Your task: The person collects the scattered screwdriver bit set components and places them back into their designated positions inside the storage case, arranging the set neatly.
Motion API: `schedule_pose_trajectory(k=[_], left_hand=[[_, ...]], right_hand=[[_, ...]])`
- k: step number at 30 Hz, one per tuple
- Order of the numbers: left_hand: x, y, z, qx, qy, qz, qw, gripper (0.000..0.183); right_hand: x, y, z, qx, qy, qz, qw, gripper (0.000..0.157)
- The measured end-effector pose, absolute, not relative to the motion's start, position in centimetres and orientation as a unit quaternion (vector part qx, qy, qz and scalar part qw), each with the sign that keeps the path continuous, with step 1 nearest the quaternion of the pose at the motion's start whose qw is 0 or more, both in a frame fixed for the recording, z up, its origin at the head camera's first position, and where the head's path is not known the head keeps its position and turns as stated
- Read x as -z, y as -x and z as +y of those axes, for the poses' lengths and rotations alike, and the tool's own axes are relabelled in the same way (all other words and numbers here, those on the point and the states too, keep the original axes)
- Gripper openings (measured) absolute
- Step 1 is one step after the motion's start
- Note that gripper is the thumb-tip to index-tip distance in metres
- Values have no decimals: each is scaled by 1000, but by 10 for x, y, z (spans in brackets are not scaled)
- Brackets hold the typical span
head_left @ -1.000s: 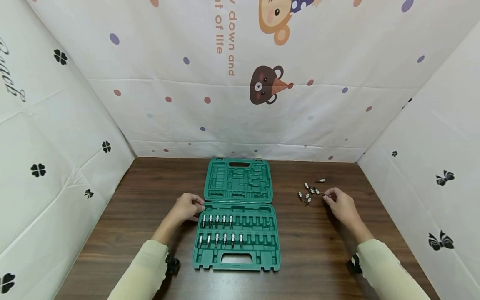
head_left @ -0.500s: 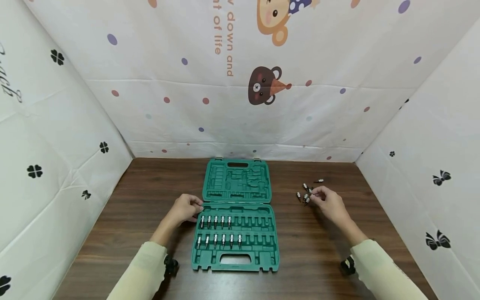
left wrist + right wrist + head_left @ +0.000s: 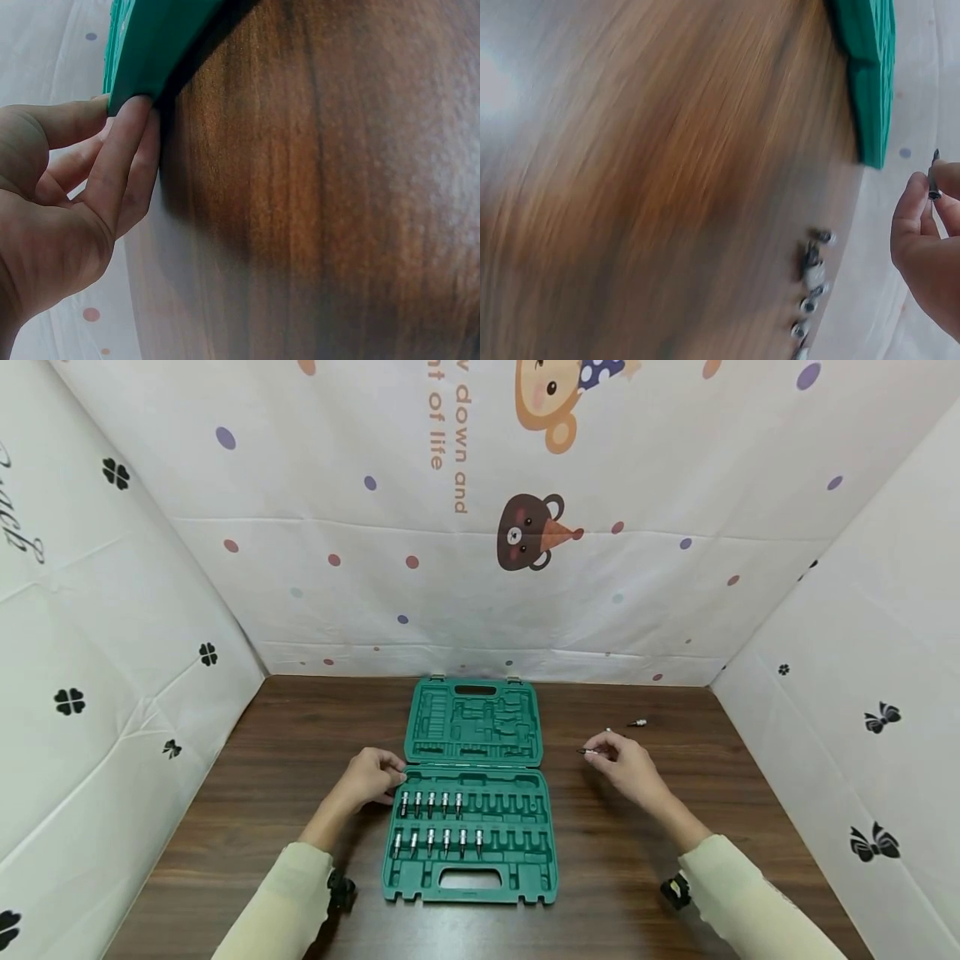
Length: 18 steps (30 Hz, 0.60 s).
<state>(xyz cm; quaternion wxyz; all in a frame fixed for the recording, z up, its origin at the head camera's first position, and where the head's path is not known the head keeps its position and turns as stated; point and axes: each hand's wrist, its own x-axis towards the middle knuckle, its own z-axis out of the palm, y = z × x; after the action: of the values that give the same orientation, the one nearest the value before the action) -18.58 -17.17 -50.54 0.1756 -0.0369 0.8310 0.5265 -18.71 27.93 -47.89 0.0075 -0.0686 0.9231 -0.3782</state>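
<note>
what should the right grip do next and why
I'd probably move the right grip left to bring its metal bit over the empty slots in the green case's upper row. It pinches the bit clear of the case's right side, those slots look unfilled, and the left grip holds the case's left edge.

Soft light, pale glare on the tabletop (image 3: 667, 150), streaky blur in right wrist view

case (image 3: 495, 820): green, open, lid turned back, its left edge gripped by left hand (image 3: 372, 774) | seated bits (image 3: 446, 841): silver and dark, five in upper row, six in lower | held bit (image 3: 934, 187): pinched by right hand (image 3: 626, 768), tip toward case | loose bits (image 3: 814, 275): lying right of case
</note>
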Motion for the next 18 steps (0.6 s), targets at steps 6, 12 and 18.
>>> schedule_pose_trajectory(k=[6, 12, 18], left_hand=[[505, 186, -171, -528, 39, 830, 175, 16], [506, 185, -171, -527, 39, 831, 174, 17], [505, 184, -171, -524, 34, 833, 172, 18]], right_hand=[[475, 186, 260, 398, 102, 911, 17, 8], [473, 186, 246, 415, 121, 901, 32, 10], [471, 185, 228, 454, 141, 877, 64, 14]])
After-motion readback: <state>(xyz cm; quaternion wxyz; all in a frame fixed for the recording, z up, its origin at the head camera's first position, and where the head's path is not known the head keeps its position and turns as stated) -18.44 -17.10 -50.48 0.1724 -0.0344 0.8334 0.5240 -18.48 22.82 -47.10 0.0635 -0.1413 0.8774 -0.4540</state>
